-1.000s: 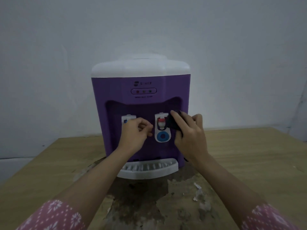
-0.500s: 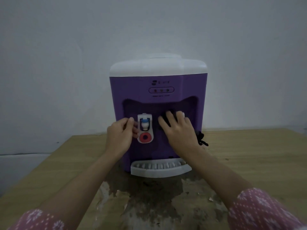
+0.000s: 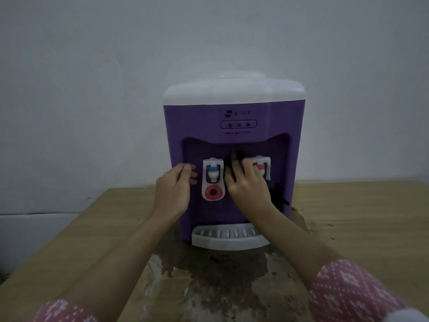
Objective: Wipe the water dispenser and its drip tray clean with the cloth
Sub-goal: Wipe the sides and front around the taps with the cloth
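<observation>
Reaching forward from pink patterned sleeves (image 3: 348,291), both arms are crossing a worn wooden table (image 3: 362,219). On it the white drip tray (image 3: 228,238) is jutting from the foot of the purple water dispenser (image 3: 234,126). The left hand (image 3: 174,191) is resting against the recess beside the blue tap (image 3: 213,173), fingers curled, gripping nothing I can make out. The right hand (image 3: 246,184) is pressing the dark cloth (image 3: 277,191) flat-fingered between the taps (partly covering the red tap (image 3: 261,167)).
</observation>
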`<act>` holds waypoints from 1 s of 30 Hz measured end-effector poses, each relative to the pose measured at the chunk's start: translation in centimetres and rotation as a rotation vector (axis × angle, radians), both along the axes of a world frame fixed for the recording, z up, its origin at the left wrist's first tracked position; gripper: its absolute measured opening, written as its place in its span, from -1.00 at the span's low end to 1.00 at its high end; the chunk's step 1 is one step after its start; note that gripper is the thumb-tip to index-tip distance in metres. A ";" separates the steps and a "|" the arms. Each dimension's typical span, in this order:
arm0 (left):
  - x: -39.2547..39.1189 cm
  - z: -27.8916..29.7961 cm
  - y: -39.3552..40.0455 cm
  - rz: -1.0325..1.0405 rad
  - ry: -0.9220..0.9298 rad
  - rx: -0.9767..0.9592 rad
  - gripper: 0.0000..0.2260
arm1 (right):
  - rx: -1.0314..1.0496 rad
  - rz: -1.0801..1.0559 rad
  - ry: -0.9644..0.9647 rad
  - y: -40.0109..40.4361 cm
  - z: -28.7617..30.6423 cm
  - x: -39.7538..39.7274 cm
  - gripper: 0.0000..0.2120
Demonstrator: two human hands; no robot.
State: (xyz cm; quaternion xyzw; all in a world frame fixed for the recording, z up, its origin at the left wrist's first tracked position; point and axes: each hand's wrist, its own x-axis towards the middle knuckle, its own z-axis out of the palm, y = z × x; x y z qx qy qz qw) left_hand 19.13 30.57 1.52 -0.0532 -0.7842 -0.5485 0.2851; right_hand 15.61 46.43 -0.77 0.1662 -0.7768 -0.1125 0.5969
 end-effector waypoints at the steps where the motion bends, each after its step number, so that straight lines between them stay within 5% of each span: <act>1: 0.0 0.0 0.0 -0.001 0.001 -0.003 -0.77 | 0.052 0.001 -0.020 0.1 -1.3 -0.1 -0.75; 3: 0.2 0.1 -0.1 -0.007 0.001 -0.010 -0.76 | 0.200 0.010 -0.160 0.6 -3.8 0.3 -0.88; 6: 0.4 0.3 -0.2 -0.024 -0.016 -0.027 -0.75 | 0.332 0.004 -0.413 2.0 -5.4 1.0 -0.75; 11: 0.5 -0.4 0.1 -0.015 0.002 0.021 -0.77 | 0.508 -0.039 -0.544 5.6 -5.0 1.9 -0.73; 15: 0.9 -2.5 1.1 0.011 0.004 0.065 -0.80 | 0.432 0.140 -0.360 10.8 -4.7 3.0 -0.87; 19: 0.8 -4.2 2.4 -0.065 -0.050 0.031 -0.68 | 0.173 0.181 -0.118 13.7 -2.9 3.4 -0.71; 23: 0.4 -4.6 3.7 -0.100 -0.057 0.026 -0.64 | -0.062 0.191 -0.109 13.3 -1.8 2.4 -0.66; 30: 0.5 -5.1 3.9 -0.185 -0.129 0.048 -0.63 | 0.348 0.230 -0.373 14.2 -7.1 1.3 -0.69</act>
